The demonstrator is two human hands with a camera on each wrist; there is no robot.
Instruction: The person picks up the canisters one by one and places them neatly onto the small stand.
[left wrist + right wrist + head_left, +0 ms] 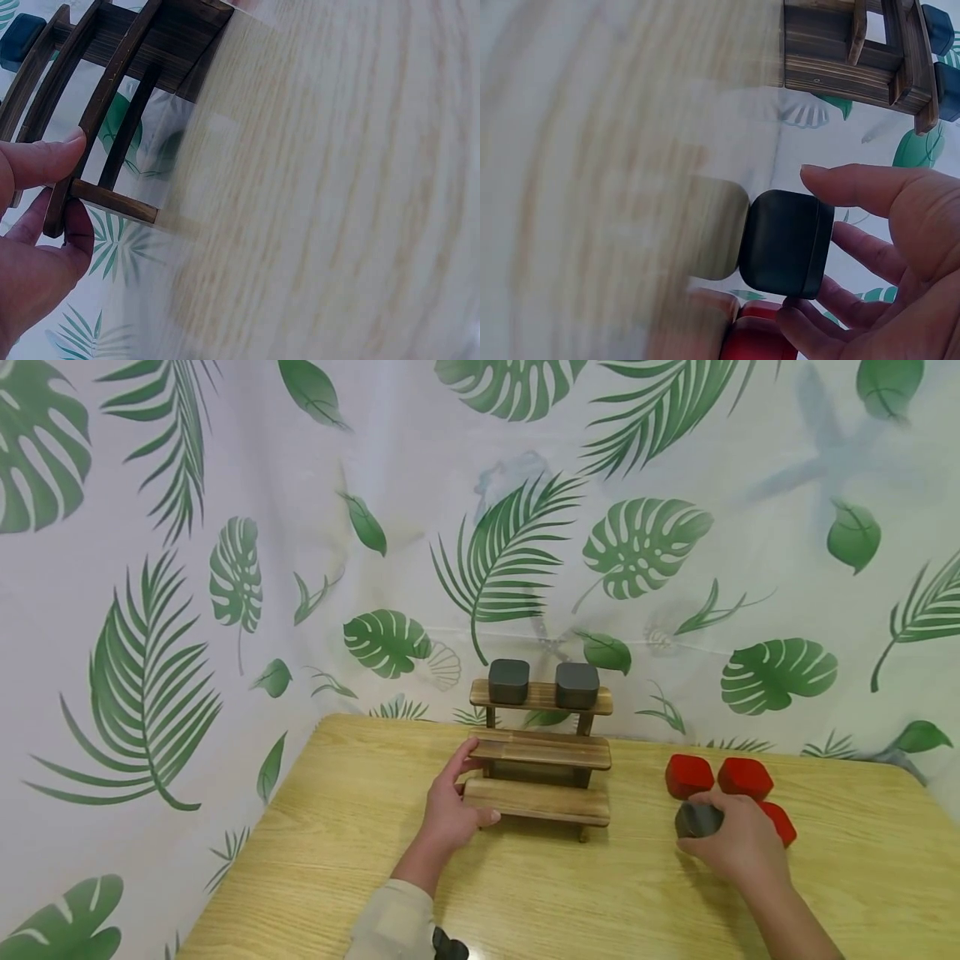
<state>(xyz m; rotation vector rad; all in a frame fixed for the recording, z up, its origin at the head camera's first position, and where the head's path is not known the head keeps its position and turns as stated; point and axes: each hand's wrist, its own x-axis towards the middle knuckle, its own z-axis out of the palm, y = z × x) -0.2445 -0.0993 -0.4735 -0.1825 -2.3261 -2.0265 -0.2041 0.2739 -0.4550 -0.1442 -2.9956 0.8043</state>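
My left hand point(452, 814) grips the left end of a three-tier wooden display stand point(536, 800). In the left wrist view, the thumb lies on one side of a tier and the curled fingers on the other. To the right, my right hand point(738, 839) has its thumb and fingers around a small dark grey box point(696, 821) with rounded corners. The right wrist view shows this box point(784, 244) standing on the table, with a lid seam near the palm side. Beside it are three red boxes, two behind point(689, 777) and one partly hidden by the right hand.
On the stand's top tier sit two dark grey boxes, one at the left point(509, 682) and one at the right point(577, 685). The wood-grain table point(337, 827) meets a leaf-printed cloth point(405, 585) at its back and left edges.
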